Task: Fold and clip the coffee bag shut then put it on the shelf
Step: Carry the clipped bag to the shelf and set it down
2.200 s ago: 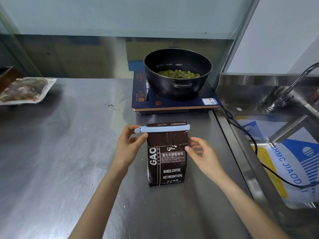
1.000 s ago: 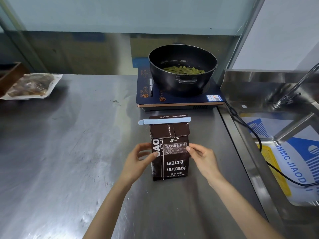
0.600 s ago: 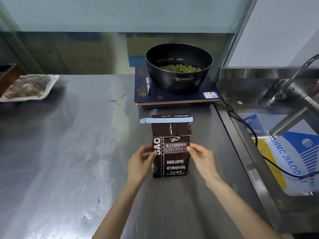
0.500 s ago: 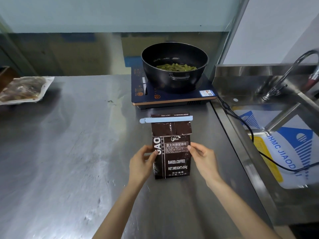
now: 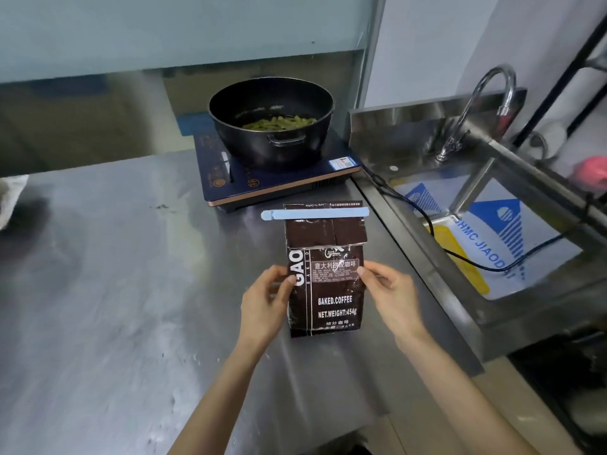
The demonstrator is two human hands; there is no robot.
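A dark brown coffee bag [image 5: 328, 284] stands upright on the steel counter [image 5: 115, 290], its printed front facing me. A pale blue clip [image 5: 314, 213] is clamped across its folded top. My left hand [image 5: 266, 300] grips the bag's left side, thumb on the front edge. My right hand [image 5: 391, 297] grips the right side at the same height. No shelf is in view.
Just behind the bag sits an induction hob [image 5: 279, 178] with a black pot [image 5: 272, 119] of green beans. A steel sink [image 5: 476, 218] with a tap [image 5: 476, 106] and a black cable [image 5: 460, 254] lies to the right. A packet [image 5: 10, 198] lies at the far left.
Both hands slid down from the clip to the bag's middle and now hold its sides. My view has swung right and tilted, showing more of the sink.
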